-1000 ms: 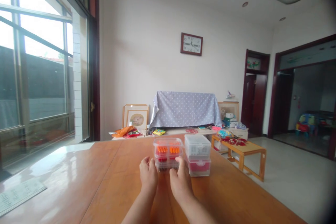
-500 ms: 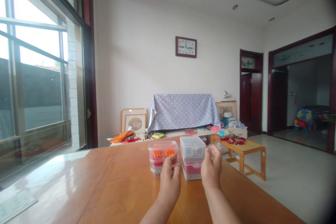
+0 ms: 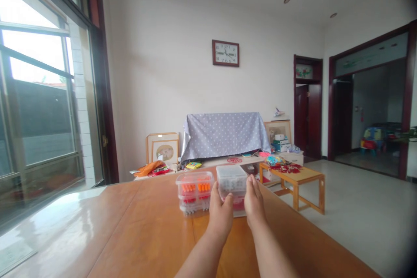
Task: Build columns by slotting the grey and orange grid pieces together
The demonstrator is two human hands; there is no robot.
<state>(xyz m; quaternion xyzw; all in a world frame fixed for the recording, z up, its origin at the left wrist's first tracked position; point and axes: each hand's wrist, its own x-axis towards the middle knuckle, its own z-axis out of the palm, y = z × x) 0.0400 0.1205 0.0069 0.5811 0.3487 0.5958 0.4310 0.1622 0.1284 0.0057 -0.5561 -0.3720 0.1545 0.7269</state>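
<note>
A clear lidded plastic box (image 3: pixel 231 175) with greyish contents sits atop a box with a pink-red front (image 3: pixel 239 203) on the wooden table. My left hand (image 3: pixel 222 209) presses its fingers to the upper box's left side, thumb toward the front. Against the right side rests my right hand (image 3: pixel 254 200), so the box is gripped between both hands. Part of the lower box is hidden behind my left hand. Just left stands a stack of clear containers (image 3: pixel 194 191) with orange, red and grey pieces inside; neither hand touches it.
The brown table (image 3: pixel 140 221) reaches away, its right edge slanting beside my right arm. Beyond it, a low wooden bench (image 3: pixel 295 178) holds red items. A dotted cloth (image 3: pixel 224 136) covers something by the wall. A pale sheet (image 3: pixel 14 254) lies at the left edge.
Both hands have moved in from in front of and beside the boxes to the sides of the upper clear box. The view has shifted slightly.
</note>
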